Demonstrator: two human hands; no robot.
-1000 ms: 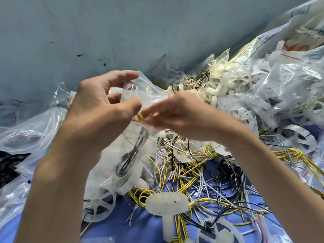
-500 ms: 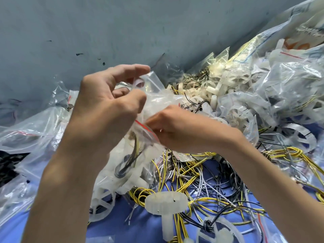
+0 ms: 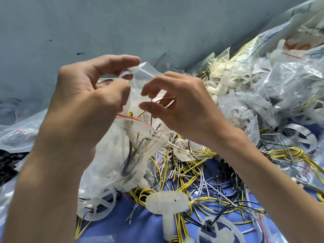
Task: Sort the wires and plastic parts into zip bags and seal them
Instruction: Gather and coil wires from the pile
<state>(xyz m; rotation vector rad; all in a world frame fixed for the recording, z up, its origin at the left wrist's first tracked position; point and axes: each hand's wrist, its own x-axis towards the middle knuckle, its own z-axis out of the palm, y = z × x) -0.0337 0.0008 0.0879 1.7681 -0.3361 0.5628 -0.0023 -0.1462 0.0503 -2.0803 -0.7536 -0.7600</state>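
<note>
Clear plastic is hanging in mid-air in the head view: a zip bag [image 3: 122,155], part-filled with wires and pale parts, is being held up by the left hand [image 3: 87,95], which is pinching its open mouth between thumb and forefinger. The right hand [image 3: 182,106], fingers curled, is pinching a yellow-and-black wire [image 3: 166,98] at that mouth. Loose wires [image 3: 201,172] and a white plastic part [image 3: 166,202] are lying on the blue surface [image 3: 149,225] below.

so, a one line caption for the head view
The left hand holds a zip bag by its top while the right hand pinches a yellow wire at its mouth.
</note>
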